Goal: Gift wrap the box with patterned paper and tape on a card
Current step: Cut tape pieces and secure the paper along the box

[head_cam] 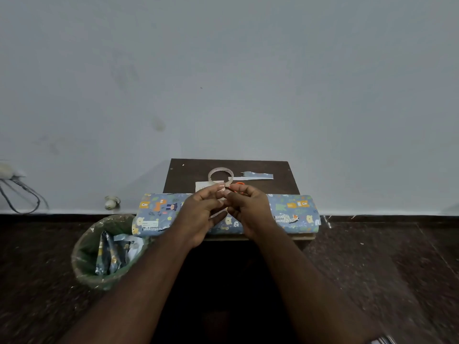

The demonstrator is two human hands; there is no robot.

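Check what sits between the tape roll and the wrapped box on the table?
In the head view, a white card and orange scissors lie between the tape roll and the wrapped box, partly hidden by both hands.

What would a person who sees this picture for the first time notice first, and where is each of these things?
First come the two hands, the left hand and the right hand, meeting at the centre and pinching a small piece of tape between their fingertips. Right under them lies the box in blue animal-patterned paper across the near edge of a small dark table. On the floor at the left stands a bin with paper scraps.
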